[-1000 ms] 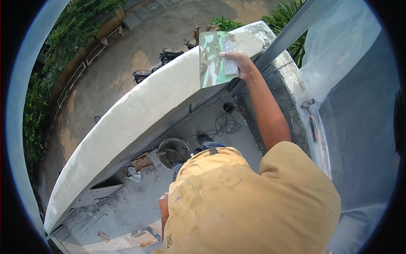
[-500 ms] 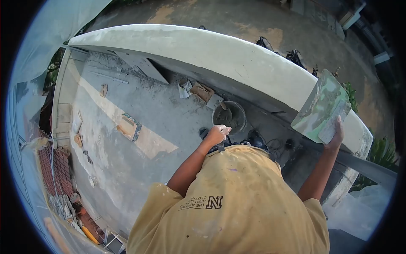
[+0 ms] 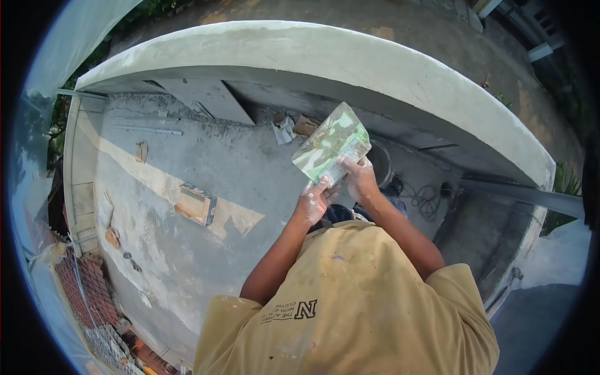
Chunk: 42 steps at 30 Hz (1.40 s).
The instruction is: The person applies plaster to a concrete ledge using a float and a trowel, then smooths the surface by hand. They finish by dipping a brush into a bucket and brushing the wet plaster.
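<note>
A flat board (image 3: 331, 139), smeared with green and grey-white material, is held up in front of my body. My right hand (image 3: 360, 178) is closed on its lower right edge, the thumb lying over a pale grey strip. At the board's lower corner is my left hand (image 3: 317, 199), its fingertips touching the edge and its fingers partly spread. Behind the board, a dark bucket (image 3: 382, 161) on the floor is partly hidden.
A curved pale wall (image 3: 300, 47) runs across the top. On the concrete floor lie an open carton (image 3: 199, 205), crumpled paper (image 3: 283, 128), a long strip (image 3: 147, 130) and a coiled cable (image 3: 427, 203). A panel (image 3: 209, 100) leans against the wall.
The board has come from above the wall on the right to the front of my body. My left hand has risen to the board's corner, and its fingers have opened from a closed shape.
</note>
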{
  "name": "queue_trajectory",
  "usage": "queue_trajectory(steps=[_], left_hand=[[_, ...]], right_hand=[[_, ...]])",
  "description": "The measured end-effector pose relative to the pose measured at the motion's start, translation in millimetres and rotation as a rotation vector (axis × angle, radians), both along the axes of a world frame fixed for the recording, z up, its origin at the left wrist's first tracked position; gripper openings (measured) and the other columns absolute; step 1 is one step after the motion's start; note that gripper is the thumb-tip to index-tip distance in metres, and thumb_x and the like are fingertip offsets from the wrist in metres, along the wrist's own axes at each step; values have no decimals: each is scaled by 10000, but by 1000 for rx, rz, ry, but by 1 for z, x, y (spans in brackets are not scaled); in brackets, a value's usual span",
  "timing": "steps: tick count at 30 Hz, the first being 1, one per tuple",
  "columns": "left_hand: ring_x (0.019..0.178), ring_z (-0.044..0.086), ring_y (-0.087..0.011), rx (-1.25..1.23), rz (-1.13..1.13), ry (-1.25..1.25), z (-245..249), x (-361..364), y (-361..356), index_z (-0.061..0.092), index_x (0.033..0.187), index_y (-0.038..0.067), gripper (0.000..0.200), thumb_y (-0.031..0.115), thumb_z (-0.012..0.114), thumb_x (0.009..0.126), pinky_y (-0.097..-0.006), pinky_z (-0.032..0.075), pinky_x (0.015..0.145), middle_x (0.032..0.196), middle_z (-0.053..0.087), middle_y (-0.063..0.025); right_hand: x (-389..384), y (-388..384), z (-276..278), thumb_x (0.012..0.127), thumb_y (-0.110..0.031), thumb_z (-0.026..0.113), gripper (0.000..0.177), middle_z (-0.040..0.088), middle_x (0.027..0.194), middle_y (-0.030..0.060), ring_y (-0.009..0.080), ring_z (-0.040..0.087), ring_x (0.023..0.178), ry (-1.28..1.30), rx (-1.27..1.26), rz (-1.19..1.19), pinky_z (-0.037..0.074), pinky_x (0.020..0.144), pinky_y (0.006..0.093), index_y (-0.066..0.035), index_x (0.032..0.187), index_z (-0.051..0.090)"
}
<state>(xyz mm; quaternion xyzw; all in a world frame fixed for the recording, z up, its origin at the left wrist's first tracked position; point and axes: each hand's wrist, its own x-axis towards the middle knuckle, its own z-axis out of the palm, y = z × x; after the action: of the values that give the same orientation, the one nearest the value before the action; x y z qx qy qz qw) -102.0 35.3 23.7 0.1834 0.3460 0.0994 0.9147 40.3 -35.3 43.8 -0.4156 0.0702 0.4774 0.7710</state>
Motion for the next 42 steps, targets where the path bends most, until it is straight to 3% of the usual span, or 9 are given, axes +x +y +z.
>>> queue_trajectory(steps=[12,17,21,26,33,36,37,39,42], left_hand=[[1085,585,-214,-68,148,285,-58,-58,1,513,1243,54,354,149,625,922,-358,510,836,1176,611,-82],[1124,570,-248,-3,126,460,-89,-109,-15,489,1263,27,409,109,645,894,-422,486,896,1222,578,-116],[1047,619,-265,47,163,615,-128,-136,-55,472,1232,-88,409,53,642,887,-363,529,902,1164,595,-178],[1119,585,-274,57,254,702,-164,-149,-83,460,1279,-57,476,182,647,913,-403,472,973,1224,573,-154],[1247,499,-302,-101,471,422,-139,-124,-42,397,1389,29,519,324,499,974,-466,389,1056,1335,521,-154],[1202,533,-297,-118,405,437,-139,-106,-31,439,1357,36,478,299,521,967,-466,405,1040,1304,547,-145],[1169,555,-292,-131,348,460,-136,-94,-20,466,1332,36,452,290,532,964,-468,419,1024,1267,569,-138],[1118,583,-312,-294,346,438,-134,-64,-2,481,1314,36,448,303,538,959,-475,445,999,1232,591,-154],[1152,575,-321,-195,144,443,-159,-35,15,475,1330,45,512,423,454,986,-495,446,1011,1277,574,-158]], right_hand=[[15,-60,-162,807,-77,748,419,674,979,73,155,625,819,-176,-526,829,509,680,296,-11,1195,602],[84,-38,-334,802,-216,657,500,691,1049,176,319,652,1005,-927,-880,1059,497,886,397,-128,1286,569],[128,7,-435,814,-253,667,738,413,1453,196,331,490,1267,-1633,-830,1209,451,1004,412,-98,1463,352],[148,35,-529,802,-244,650,375,572,1272,173,325,582,1128,-1623,-938,1490,435,1008,425,-41,1118,665],[111,-94,-614,730,-195,638,583,536,1351,180,337,517,1248,-1335,-916,1568,415,1048,405,-134,1306,575],[87,-151,-550,781,-220,596,568,552,1284,270,398,523,1214,-1158,-1113,1429,427,1020,438,-14,1306,530],[78,-147,-463,810,-287,595,533,581,1202,311,439,555,1145,-671,-1235,1052,451,966,472,47,1224,553],[56,-220,-428,857,-233,605,409,656,988,207,277,667,692,-244,-1093,838,503,570,414,21,1175,567],[37,-229,-241,816,-119,647,458,650,979,164,213,634,651,-147,-817,629,490,533,365,-29,1251,537]])
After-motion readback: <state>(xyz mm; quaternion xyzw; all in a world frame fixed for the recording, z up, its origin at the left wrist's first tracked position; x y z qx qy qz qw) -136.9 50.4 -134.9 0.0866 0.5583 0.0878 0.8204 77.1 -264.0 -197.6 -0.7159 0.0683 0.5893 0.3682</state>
